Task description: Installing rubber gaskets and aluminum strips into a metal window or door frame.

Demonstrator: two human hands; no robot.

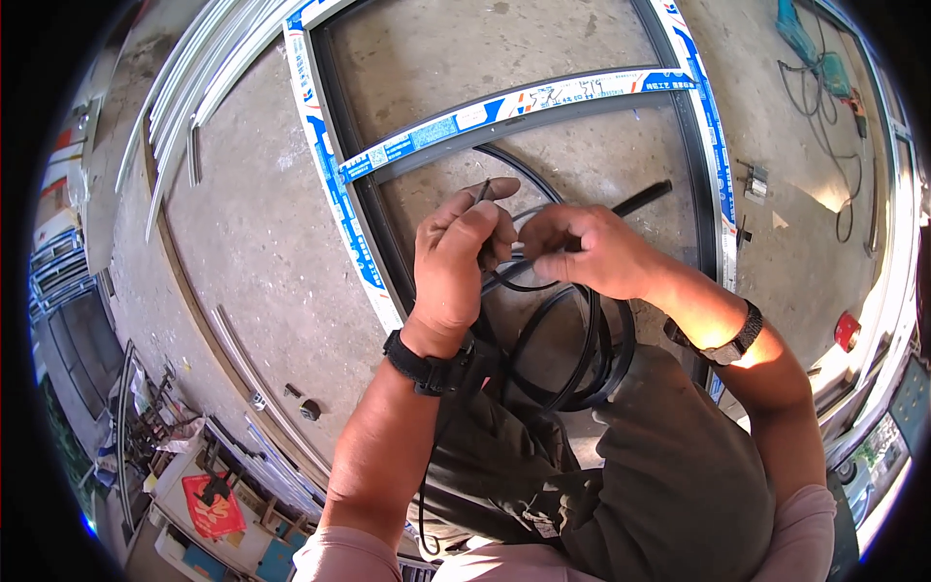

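A long, thin black rubber strip [628,339] lies in loose loops between my knees and inside a dark metal frame [339,209] covered with blue and white film. My left hand [454,247] is closed, pinching a piece of the strip between thumb and fingers, and a short end pokes up above them. Close on its right, my right hand [596,250] has its fingers curled and thumb pressed in, with strip at the fingertips. A thicker black end [644,198] sticks out beyond the right hand. The curled fingers partly hide where the strip runs.
The frame's crossbar [514,105] spans just beyond my hands. Long pale profiles [208,73] lie at the far left. A teal power tool [797,37] with a cable rests at the far right. A cluttered bench [218,524] stands at lower left, and a red roll [848,332] at right.
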